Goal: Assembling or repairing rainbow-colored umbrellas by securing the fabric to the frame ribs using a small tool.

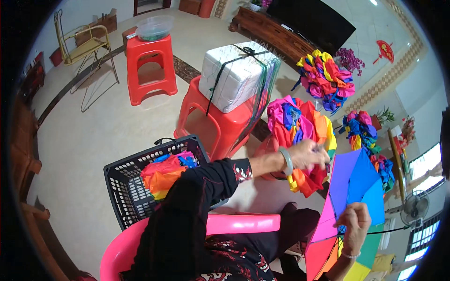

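Observation:
A rainbow umbrella (357,175) is spread at the right, its dark ribs showing on the near side. In front of its middle is my right hand (355,225), fingers bent and thumb drawn in. Whatever those fingers pinch is too small to make out. My left hand (309,155), with a pale bangle at the wrist, reaches across to the right, short of the umbrella. Its fingers are curled and slightly blurred, so what they hold is unclear. Behind it rises a heap of bunched multicoloured fabric (286,124).
A black crate (123,180) with colourful fabric stands at my left. Beyond it, a white foam box (229,77) tied with dark cord rests on a red stool (190,105). More bundles (328,82) lie farther back. A fan (415,206) stands at the far right.

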The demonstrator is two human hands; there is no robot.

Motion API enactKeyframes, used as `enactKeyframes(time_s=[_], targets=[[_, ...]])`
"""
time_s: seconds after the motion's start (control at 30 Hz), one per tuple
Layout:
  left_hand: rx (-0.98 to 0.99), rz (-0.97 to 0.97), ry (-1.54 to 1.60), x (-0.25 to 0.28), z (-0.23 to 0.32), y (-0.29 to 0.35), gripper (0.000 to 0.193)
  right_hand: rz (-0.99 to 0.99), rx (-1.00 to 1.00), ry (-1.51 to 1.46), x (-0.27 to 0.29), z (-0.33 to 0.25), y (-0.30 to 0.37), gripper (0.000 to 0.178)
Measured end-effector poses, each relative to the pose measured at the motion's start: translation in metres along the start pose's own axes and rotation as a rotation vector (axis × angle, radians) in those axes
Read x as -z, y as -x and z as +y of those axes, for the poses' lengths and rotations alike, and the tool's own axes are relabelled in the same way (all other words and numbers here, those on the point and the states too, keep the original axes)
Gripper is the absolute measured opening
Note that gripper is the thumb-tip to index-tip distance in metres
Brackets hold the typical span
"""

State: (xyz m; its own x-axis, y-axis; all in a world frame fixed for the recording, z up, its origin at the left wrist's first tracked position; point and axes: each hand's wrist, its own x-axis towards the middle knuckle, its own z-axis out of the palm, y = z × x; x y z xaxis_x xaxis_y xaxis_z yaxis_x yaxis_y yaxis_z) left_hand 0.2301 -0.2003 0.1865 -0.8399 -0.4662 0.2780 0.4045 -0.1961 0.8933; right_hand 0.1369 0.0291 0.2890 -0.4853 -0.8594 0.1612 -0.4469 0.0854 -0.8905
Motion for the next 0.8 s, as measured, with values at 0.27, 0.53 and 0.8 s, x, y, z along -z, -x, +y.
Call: enactKeyframes(time_s=[0.27,0.53,0.8], targets=[[0.193,-0.231,0.259,-0.04,0.003,0.018,0.028,-0.163,0.038,-0.05,-0.05,-0.027,-0.039,0.003],[0.036,-0.154,0.122,-0.019,0.033,0.016,0.022,-0.011,0.108,-0.286,-0.045,-0.029,-0.072,0.007],[-0.105,0.071,0.006,-0.001,0.046,0.016,0.02,0.054,0.145,-0.4,-0.036,-0.02,-0.087,0.007]])
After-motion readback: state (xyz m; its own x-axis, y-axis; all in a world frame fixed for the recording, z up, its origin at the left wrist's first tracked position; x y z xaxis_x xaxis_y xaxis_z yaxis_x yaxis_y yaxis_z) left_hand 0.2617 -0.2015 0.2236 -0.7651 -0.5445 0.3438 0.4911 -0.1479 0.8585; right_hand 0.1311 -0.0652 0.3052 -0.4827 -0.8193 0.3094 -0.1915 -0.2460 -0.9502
